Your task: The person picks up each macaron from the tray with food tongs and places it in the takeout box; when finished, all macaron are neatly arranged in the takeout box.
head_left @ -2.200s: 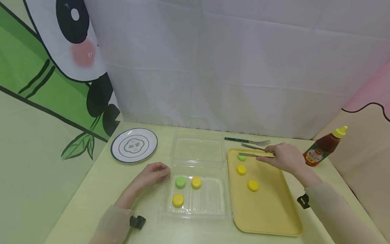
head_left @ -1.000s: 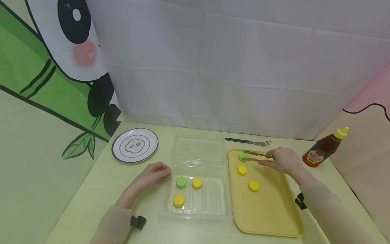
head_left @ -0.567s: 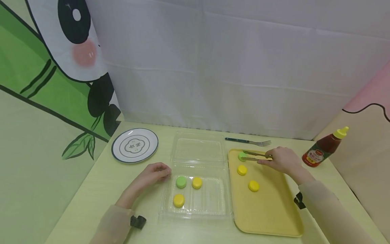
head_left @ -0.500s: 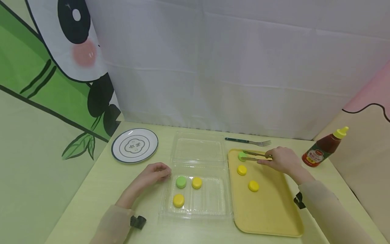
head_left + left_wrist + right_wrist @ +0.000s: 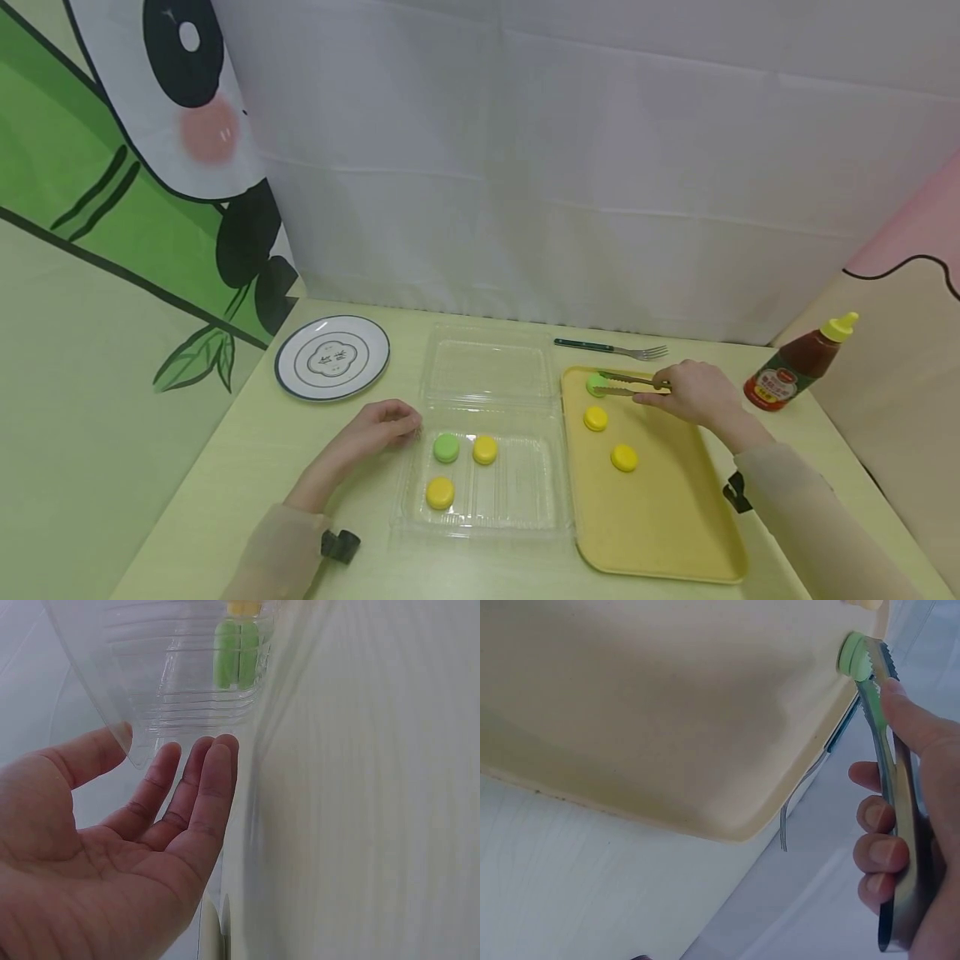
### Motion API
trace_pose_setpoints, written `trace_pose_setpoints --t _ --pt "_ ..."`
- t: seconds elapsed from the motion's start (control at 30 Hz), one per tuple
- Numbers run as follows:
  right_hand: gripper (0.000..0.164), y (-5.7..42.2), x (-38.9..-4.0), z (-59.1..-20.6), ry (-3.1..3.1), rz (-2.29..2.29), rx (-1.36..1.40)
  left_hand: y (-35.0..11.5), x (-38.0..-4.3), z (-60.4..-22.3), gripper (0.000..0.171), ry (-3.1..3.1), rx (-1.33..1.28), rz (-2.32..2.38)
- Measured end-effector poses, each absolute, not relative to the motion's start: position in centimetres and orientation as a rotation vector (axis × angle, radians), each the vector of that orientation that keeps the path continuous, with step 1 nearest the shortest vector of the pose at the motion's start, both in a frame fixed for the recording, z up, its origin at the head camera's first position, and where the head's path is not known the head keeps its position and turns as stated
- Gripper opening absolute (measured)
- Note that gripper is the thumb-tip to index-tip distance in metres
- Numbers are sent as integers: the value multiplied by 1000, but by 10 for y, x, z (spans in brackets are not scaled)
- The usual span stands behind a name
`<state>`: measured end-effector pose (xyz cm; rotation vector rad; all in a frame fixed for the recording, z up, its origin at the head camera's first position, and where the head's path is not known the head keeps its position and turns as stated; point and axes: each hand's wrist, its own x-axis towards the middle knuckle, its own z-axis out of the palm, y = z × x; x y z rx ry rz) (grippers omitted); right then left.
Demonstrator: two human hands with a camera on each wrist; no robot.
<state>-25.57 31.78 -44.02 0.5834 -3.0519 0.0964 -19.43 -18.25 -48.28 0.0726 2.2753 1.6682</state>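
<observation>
My right hand [image 5: 697, 398] grips metal tongs [image 5: 904, 847] with serrated tips. The tips stand on either side of a green macaron [image 5: 853, 656] at the far left corner of the yellow tray [image 5: 660, 533]. Two yellow macarons [image 5: 596, 418] lie nearer on that tray. My left hand [image 5: 142, 817] is at the left edge of an opened clear plastic container [image 5: 517, 500], fingers loosely bent, thumb tip touching the rim. Inside the container sit one green macaron [image 5: 446, 448] and two yellow ones [image 5: 439, 493]. The container's lid [image 5: 487, 367] lies folded back.
A white plate [image 5: 360, 379] with a dark rim stands at the back left of the table [image 5: 225, 517]. Behind the tray lies a fork [image 5: 637, 352] with a dark green handle. A red sauce bottle [image 5: 795, 367] with a yellow cap stands at the right. Cloth [image 5: 525, 167] hangs behind.
My right hand has moved slightly down and left, bringing the tongs' tips around the green macaron on the tray. Over the last second it holds nearly still. The left hand stays put.
</observation>
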Motion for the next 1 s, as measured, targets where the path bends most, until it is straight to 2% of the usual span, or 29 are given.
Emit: trace_pose_setpoints --t 1.0 --pt "40 318 -254 -430 -3015 68 668 -182 -192 -481 27 2275 81 1676"
